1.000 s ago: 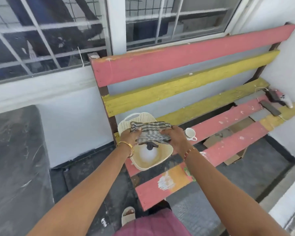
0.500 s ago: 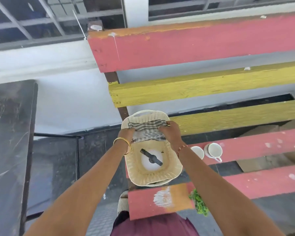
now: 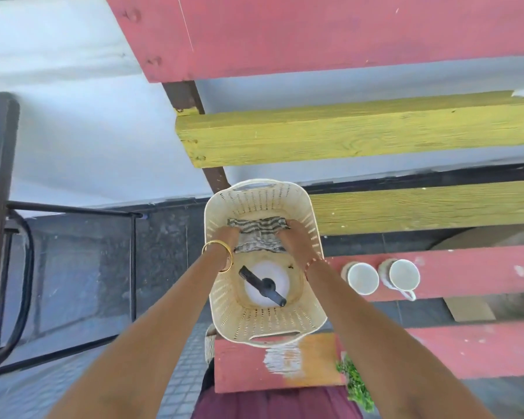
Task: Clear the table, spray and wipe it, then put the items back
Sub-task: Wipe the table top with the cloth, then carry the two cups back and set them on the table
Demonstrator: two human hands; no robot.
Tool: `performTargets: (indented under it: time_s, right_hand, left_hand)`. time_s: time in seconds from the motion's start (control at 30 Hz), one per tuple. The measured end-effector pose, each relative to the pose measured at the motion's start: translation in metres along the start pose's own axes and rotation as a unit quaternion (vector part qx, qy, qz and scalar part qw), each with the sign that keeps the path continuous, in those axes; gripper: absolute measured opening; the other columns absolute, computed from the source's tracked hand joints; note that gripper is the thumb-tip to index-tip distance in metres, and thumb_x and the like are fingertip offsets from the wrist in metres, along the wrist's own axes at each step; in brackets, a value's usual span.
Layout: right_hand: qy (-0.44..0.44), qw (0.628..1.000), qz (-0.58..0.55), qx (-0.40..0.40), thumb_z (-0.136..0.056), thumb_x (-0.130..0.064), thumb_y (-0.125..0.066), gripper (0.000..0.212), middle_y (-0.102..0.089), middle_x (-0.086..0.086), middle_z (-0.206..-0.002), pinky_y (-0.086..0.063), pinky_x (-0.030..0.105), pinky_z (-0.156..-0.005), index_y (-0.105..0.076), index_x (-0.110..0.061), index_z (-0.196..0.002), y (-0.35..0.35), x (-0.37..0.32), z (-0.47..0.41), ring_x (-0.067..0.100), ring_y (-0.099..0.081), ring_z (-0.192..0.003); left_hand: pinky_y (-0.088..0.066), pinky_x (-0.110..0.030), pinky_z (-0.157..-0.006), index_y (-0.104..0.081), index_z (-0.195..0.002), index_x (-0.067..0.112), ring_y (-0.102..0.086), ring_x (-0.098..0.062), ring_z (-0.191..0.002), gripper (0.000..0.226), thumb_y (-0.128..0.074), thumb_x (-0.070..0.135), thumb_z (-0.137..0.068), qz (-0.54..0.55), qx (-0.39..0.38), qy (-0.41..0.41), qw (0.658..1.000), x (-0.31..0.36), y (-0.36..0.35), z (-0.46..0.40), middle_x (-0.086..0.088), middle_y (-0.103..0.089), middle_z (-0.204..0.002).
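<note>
A cream perforated plastic basket stands at the left end of a red and yellow slatted bench. Inside it, at the far side, lies a folded grey striped cloth. My left hand grips the cloth's left edge and my right hand grips its right edge, both down inside the basket. On the basket's floor stands a white spray bottle with a black trigger head, seen from above.
Two white cups sit on round coasters on the red slat right of the basket. A green leafy sprig lies at the bench's near edge. A dark metal-framed table stands at the left.
Both hands have lowered the cloth from above the basket down into its far side. The camera has tilted down and come closer to the bench.
</note>
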State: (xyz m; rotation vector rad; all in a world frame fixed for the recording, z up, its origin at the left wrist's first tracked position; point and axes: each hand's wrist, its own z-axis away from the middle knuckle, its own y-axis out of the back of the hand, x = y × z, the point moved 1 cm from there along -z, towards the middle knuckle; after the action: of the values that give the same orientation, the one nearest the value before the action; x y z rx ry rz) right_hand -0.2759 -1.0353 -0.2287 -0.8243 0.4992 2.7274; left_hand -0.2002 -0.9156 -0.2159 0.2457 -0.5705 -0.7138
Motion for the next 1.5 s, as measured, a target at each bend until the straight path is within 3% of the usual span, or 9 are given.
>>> performTargets:
  time_s: [0.2,0.33,0.4,0.53,0.7,0.83,1.07,1.37,1.5]
  right_hand:
    - [0.013,0.999,0.037,0.007,-0.076,0.006,-0.039,0.033,-0.052,0.004,-0.073,-0.028,0.024,-0.046,-0.053,-0.019,-0.093,0.003,-0.007,0.017,0.014,-0.042,-0.056]
    - [0.065,0.997,0.041,0.000,-0.083,0.003,-0.040,0.047,-0.057,-0.007,-0.106,-0.050,0.026,-0.062,-0.053,-0.015,-0.124,0.012,-0.021,0.040,0.016,-0.059,-0.086]
    - [0.076,0.995,0.058,0.011,-0.086,0.000,-0.041,0.049,-0.055,0.000,-0.130,-0.051,0.033,-0.083,-0.049,-0.010,-0.134,0.020,-0.031,0.056,0.023,-0.060,-0.107]
    - [0.109,0.991,0.066,0.032,-0.088,-0.004,-0.049,0.044,-0.052,0.005,-0.137,-0.044,0.023,-0.082,-0.052,-0.007,-0.132,0.039,-0.044,0.084,0.022,-0.057,-0.114]
    - [0.147,0.986,-0.005,0.074,-0.086,-0.003,-0.054,0.036,-0.058,0.009,-0.131,-0.037,0.022,-0.093,-0.060,-0.001,-0.122,0.065,-0.035,0.131,0.023,-0.053,-0.121]
    - [0.151,0.982,-0.026,0.110,-0.084,-0.002,-0.055,0.016,-0.059,0.001,-0.079,-0.037,0.028,-0.079,-0.065,-0.011,-0.074,0.079,-0.013,0.164,0.019,-0.052,-0.082]
    - [0.150,0.976,0.004,0.161,-0.089,-0.004,-0.052,0.020,-0.058,0.021,-0.089,-0.040,0.038,-0.085,-0.063,0.012,-0.092,0.101,0.059,0.234,0.030,-0.052,-0.088]
    - [0.074,0.970,-0.002,0.230,-0.086,-0.006,-0.051,0.027,-0.057,0.024,-0.080,-0.031,0.033,-0.066,-0.060,0.018,-0.093,0.144,0.138,0.259,0.026,-0.046,-0.075]
    - [0.055,0.971,0.011,0.232,-0.088,-0.004,-0.050,0.031,-0.062,0.034,-0.110,-0.041,0.043,-0.088,-0.057,0.019,-0.107,0.162,0.160,0.244,0.044,-0.055,-0.108]
  left_hand:
    - [-0.039,-0.035,-0.092,-0.040,-0.134,0.002,-0.048,-0.033,-0.119,0.041,-0.031,0.011,-0.095,-0.118,-0.006,-0.074,0.990,0.009,0.001,0.019,-0.019,-0.045,-0.138]
    - [-0.043,-0.032,-0.078,-0.030,-0.141,0.010,-0.053,-0.025,-0.098,0.044,-0.030,0.014,-0.097,-0.093,-0.012,-0.111,0.989,0.021,0.006,0.047,-0.013,-0.041,-0.143]
    - [-0.042,-0.034,-0.085,-0.026,-0.144,0.012,-0.051,-0.029,-0.111,0.047,-0.030,0.017,-0.097,-0.100,-0.006,-0.126,0.987,0.027,0.011,0.064,-0.014,-0.040,-0.144]
    - [-0.043,-0.036,-0.082,-0.026,-0.145,0.012,-0.055,-0.031,-0.099,0.049,-0.031,0.017,-0.097,-0.101,0.002,-0.171,0.980,0.034,0.017,0.101,-0.017,-0.051,-0.130]
    - [-0.045,-0.038,-0.092,-0.027,-0.145,0.016,-0.057,-0.028,-0.099,0.049,-0.033,0.020,-0.097,-0.100,-0.007,-0.237,0.966,0.023,0.012,0.155,-0.014,-0.048,-0.138]
    - [-0.052,-0.046,-0.085,-0.033,-0.141,0.016,-0.061,-0.030,-0.091,0.046,-0.035,0.017,-0.095,-0.090,-0.027,-0.308,0.947,-0.001,-0.002,0.194,-0.008,-0.051,-0.129]
    - [-0.024,-0.029,-0.114,-0.036,-0.139,0.008,-0.036,-0.023,-0.137,0.045,-0.040,0.014,-0.095,-0.169,-0.068,-0.406,0.895,-0.072,-0.038,0.247,-0.011,-0.038,-0.147]
    - [-0.035,-0.033,-0.104,-0.038,-0.138,0.009,-0.045,-0.027,-0.127,0.043,-0.039,0.014,-0.096,-0.233,-0.106,-0.422,0.870,-0.099,-0.078,0.273,-0.016,-0.049,-0.138]
    - [-0.036,-0.034,-0.103,-0.036,-0.139,0.009,-0.046,-0.029,-0.127,0.043,-0.039,0.016,-0.097,-0.258,-0.110,-0.403,0.871,-0.092,-0.097,0.268,-0.016,-0.049,-0.137]
